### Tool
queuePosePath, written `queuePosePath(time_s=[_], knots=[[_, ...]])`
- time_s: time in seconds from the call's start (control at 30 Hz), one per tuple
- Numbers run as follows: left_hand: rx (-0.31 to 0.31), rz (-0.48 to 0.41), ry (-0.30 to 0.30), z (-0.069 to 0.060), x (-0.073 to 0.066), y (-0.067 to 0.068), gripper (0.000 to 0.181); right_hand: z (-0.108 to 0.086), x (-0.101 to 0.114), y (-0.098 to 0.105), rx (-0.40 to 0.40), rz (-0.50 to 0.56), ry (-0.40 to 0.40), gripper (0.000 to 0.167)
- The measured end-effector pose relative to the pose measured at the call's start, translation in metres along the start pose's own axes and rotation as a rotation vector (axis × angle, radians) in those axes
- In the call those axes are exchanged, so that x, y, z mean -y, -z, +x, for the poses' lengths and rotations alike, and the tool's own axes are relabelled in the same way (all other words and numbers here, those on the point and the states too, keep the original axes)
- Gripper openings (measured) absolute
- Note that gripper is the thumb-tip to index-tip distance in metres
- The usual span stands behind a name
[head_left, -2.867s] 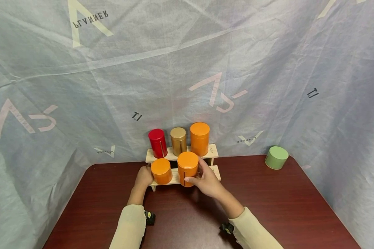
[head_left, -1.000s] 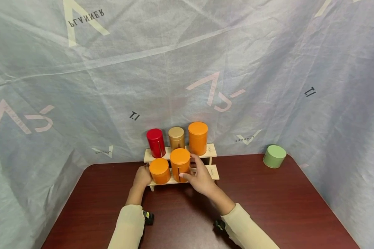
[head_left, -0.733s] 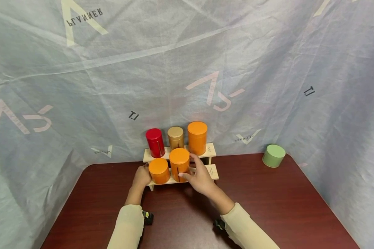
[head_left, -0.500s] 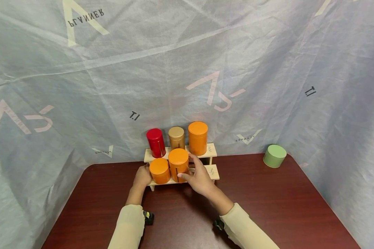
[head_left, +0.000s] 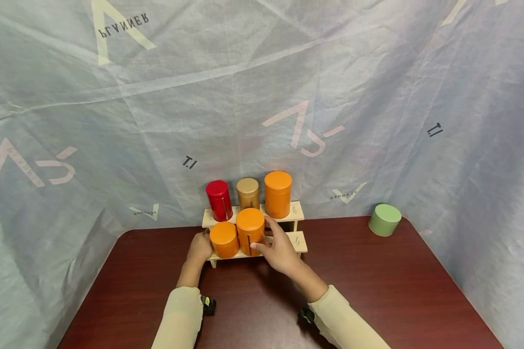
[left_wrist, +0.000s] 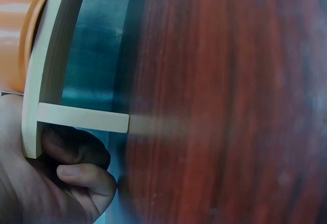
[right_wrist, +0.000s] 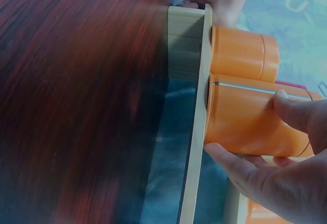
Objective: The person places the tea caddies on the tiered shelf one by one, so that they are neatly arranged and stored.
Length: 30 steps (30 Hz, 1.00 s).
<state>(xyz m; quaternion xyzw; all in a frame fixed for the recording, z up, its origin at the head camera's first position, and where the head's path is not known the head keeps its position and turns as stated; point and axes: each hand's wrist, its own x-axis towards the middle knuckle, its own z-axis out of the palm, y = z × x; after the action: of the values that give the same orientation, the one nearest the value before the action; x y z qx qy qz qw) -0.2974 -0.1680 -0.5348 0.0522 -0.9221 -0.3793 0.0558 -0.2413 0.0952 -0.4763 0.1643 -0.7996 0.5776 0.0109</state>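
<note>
My right hand [head_left: 283, 249] holds a taller orange tin [head_left: 250, 235], thumb on its front and fingers on its right side. In the right wrist view this tin [right_wrist: 245, 117] stands upright on the lower shelf, against or very near a short orange tin [right_wrist: 237, 55]. My left hand [head_left: 200, 247] grips the left end of the two-tier wooden rack [head_left: 298, 241], beside the short tin. Seen from the left wrist, fingers of the left hand [left_wrist: 76, 188] curl under the shelf board, next to the rack's leg [left_wrist: 84, 118].
On the upper tier stand a red tin [head_left: 220, 203], a gold tin [head_left: 248, 195] and a large orange tin [head_left: 278, 196]. A green tin [head_left: 384, 220] is at the back right of the dark red table [head_left: 375, 291]. Grey cloth [head_left: 227, 97] hangs behind.
My right hand has moved left with the taller orange tin, from in front of the shelf to beside the short tin. Hardly any movement shows in the last half second. The left hand keeps its hold.
</note>
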Motion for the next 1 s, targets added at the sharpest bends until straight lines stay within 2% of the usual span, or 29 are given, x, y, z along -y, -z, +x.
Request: queuePosePath(time_s=[0.2,0.53,0.67,0.83,1.0], knots=[[0.007,-0.004,0.004,-0.001,-0.001,-0.001,0.057,-0.001,0.001,0.002,0.014,-0.036,-0.007,0.083],[-0.001,0.05,-0.063,-0.001,0.0,0.0,0.049,-0.004,0.002,0.003,0.048,-0.076,0.038,0.083],[-0.002,0.056,-0.071,-0.002,0.001,-0.002,0.049,-0.008,-0.001,0.006,0.062,-0.099,0.033,0.084],[0.005,0.055,-0.073,-0.002,0.001,0.0,0.049,-0.012,-0.001,0.014,0.044,-0.127,0.017,0.076],[0.021,0.049,-0.043,0.0,-0.002,0.002,0.053,-0.019,0.001,0.027,0.002,-0.129,-0.006,0.06]])
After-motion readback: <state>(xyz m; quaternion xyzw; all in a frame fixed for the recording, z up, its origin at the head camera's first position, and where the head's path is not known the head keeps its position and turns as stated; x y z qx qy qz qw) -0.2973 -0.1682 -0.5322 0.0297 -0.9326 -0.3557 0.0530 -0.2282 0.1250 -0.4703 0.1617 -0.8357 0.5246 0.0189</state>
